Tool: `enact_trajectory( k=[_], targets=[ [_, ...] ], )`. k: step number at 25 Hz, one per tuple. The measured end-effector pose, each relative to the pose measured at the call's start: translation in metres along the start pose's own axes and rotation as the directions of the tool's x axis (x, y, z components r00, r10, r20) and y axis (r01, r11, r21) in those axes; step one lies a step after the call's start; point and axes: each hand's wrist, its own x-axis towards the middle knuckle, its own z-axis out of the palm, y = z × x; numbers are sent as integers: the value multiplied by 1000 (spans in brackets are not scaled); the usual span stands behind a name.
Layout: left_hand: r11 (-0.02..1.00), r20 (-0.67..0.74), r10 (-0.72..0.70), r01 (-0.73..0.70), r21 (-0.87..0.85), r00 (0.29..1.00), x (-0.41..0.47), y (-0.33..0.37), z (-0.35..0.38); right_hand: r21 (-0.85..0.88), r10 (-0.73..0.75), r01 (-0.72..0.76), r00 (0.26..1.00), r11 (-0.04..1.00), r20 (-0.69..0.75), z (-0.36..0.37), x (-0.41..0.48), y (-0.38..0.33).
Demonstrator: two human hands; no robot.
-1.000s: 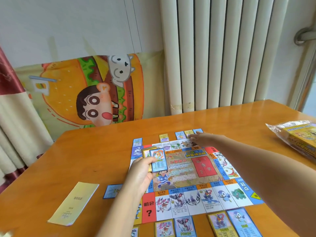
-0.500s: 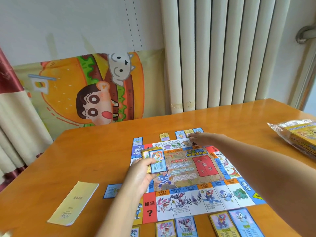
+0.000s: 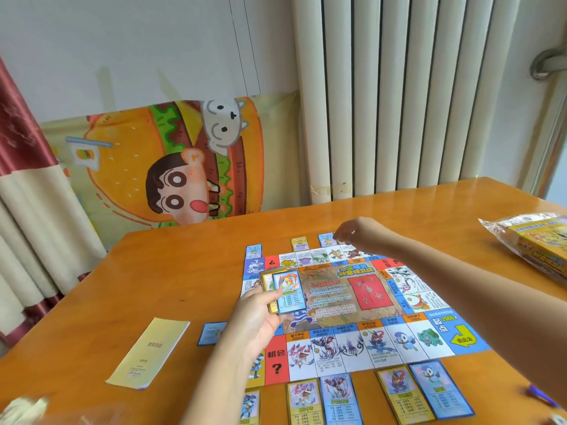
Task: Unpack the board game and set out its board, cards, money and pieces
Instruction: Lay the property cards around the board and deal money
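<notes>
Orange table [image 3: 153, 271], board [image 3: 331, 289] with "机会" square [image 3: 276, 354]

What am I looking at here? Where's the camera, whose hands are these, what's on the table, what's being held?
No machine here: a person works with bare hands, and the one picture comes from a wide-angle camera on their head, looking forward and down. On the wooden table lies an unfolded game board, with single cards laid face up along its near edge and more at its far edge. Left of the board lie one blue card and a pale yellow booklet; a plastic-wrapped box sits at the right edge. The left hand holds a small stack of cards above the board's left part. The right hand hovers over the far edge, fingers loosely curled, with nothing visible in it, though it is blurred.
</notes>
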Motion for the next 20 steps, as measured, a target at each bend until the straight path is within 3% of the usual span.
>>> enact_trajectory(
  k=[3,7,12,17,20],
  targets=[
    [999,38,26,-28,45,999,-17,-6,-1,261,-51,28,995,965,80,-7,-39,-24],
    [987,61,104,-110,115,993,-36,-17,4,547,-78,-24,984,837,162,-16,-89,-50],
    [945,118,154,-182,273,981,-60,-29,14,499,-136,43,979,865,152,-6,-138,-61],
    [929,192,49,-116,350,980,-75,-40,15,418,-74,3,986,908,152,8,-174,-61],
    [930,234,4,-89,356,972,-76,-44,15,476,-23,-42,991,878,131,10,-183,-56]
  ],
)
